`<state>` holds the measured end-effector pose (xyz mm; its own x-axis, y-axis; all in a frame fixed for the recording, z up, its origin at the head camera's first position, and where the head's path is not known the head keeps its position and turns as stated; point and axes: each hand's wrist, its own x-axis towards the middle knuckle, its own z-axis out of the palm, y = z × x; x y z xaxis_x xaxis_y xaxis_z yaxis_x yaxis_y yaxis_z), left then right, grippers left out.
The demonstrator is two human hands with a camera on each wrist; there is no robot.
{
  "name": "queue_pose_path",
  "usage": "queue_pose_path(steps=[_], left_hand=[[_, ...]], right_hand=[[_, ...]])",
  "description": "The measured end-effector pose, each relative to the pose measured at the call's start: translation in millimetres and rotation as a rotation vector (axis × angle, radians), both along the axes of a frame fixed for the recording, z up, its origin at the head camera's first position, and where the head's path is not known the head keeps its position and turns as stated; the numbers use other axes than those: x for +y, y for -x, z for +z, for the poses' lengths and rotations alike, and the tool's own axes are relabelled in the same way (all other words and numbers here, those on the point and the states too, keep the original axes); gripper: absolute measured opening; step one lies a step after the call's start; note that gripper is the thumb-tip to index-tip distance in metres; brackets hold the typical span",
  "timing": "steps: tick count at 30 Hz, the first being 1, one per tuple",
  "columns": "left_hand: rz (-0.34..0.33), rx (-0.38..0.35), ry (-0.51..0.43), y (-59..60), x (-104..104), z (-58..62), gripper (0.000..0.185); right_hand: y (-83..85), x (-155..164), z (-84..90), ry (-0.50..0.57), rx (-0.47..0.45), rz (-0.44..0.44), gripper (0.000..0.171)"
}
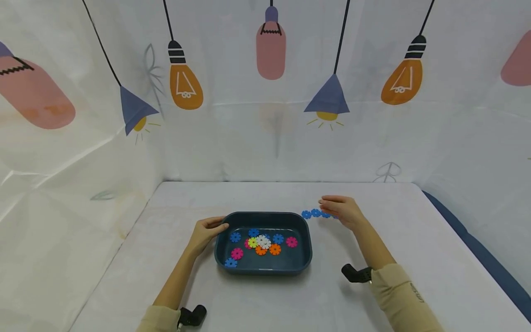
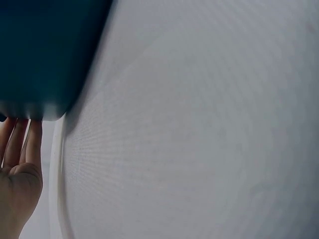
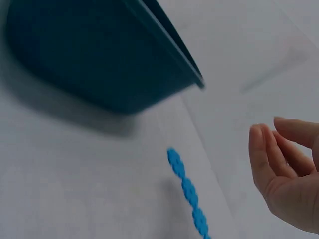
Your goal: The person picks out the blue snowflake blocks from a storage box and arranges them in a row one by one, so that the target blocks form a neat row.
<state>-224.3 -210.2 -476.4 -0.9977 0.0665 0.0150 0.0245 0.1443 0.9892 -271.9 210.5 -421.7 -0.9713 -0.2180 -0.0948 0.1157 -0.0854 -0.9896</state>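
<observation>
Hidden: the far end of the blue row is covered by the right hand.
Right hand: fingers loosely curved, nothing held.
Left hand: the tub's rim is touched, fingers straight.

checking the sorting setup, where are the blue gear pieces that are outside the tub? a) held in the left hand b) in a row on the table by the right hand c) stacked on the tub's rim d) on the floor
b: the blue gear pieces lie in a row on the table beside the tub, just under the right hand, which holds nothing; the left hand touches the tub's left rim.
</observation>
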Motion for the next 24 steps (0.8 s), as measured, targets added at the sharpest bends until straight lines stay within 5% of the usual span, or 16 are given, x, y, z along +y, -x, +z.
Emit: queue_pose_path(steps=[5,10,15,24], left_hand=[[-0.010,-0.019,-0.007,-11.8,5,20.6,0.040],[-0.013,-0.020,-0.004,-12.1,6,22.7,0.040],[-0.017,-0.008,-0.028,-6.3,3,14.0,0.040],[-0.009,0.020,-0.022,2.4,-1,-6.1,0.042]], right_hand=[[-5.5,-53,9.5,0.044,-0.002,0.094,0.047],[-13.1,-102,9.5,0.039,0.003,0.217,0.042],[-17.5,-142,0.8,0.065,-0.065,0.290,0.040],[-19.3,-191,-16.2,0.049,-0.248,0.235,0.035]])
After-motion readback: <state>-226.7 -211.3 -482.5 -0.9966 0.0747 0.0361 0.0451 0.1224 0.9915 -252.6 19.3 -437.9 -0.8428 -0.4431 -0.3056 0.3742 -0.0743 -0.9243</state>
